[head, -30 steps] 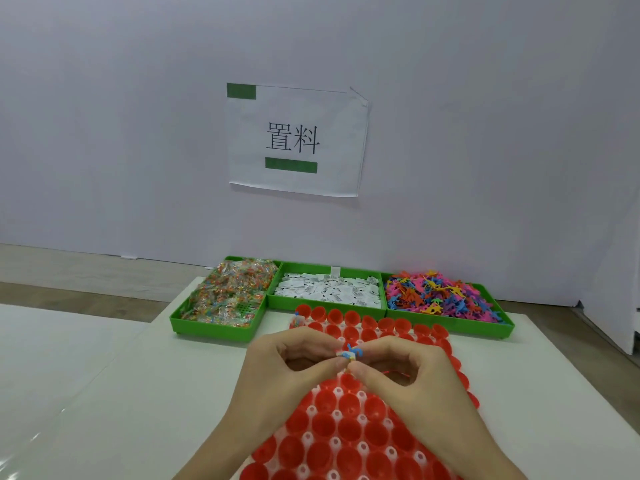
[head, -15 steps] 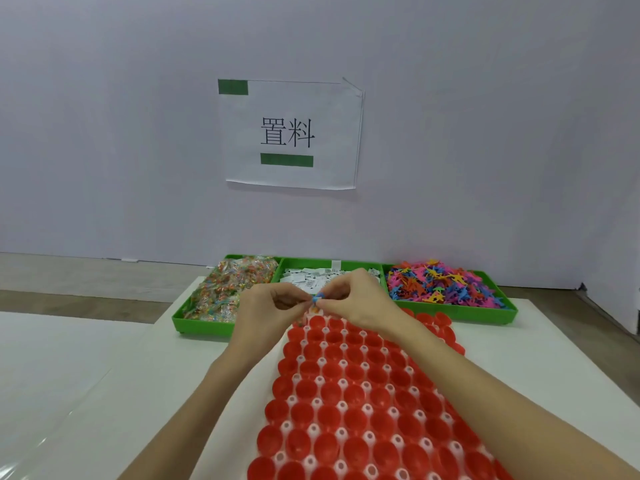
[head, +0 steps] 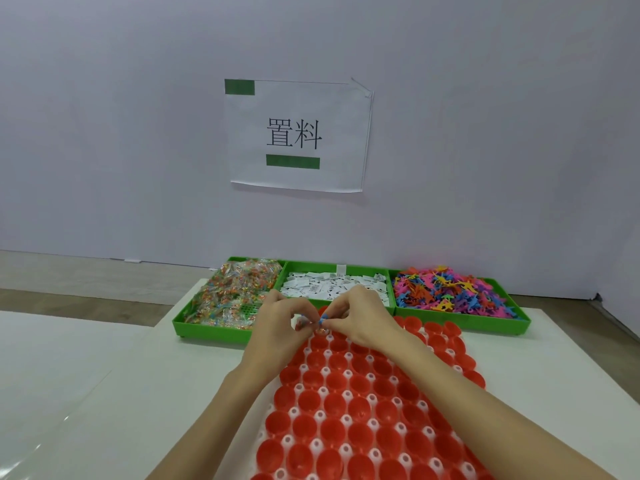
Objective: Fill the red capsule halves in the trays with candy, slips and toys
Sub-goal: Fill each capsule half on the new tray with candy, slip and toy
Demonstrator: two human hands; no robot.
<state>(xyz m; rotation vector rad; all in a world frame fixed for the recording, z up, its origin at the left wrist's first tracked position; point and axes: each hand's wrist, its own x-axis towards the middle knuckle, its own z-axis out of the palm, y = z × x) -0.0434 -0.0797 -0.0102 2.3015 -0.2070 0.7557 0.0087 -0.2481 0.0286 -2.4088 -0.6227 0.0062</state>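
**Small blue toy held over the top row of capsule halves**

Head view: at frame centre, the left hand and right hand meet fingertip to fingertip, both grips pinching a small blue toy just above the far end of the red capsule halves, which fill a white tray on the bench. Behind, three green bins hold candy, slips and toys. The toy looks light, thin and probably springy; a fingertip pinch at its middle should suit, and the cups seem light enough to tip.
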